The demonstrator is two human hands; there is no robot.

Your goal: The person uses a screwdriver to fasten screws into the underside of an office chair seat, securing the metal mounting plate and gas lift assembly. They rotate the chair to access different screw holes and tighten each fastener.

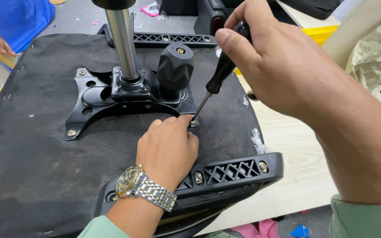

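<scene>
Right now we are gripping a black-handled screwdriver in our right hand, fingers clamped around it, its tip sitting at a screw on the black metal plate at frame centre. Our left hand is resting beside it, fingertips together, touching the plate's edge.

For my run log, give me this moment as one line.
right hand: grips screwdriver, tip on plate screw | left hand: steadies beside tip | chair-base plate on upturned seat
</scene>
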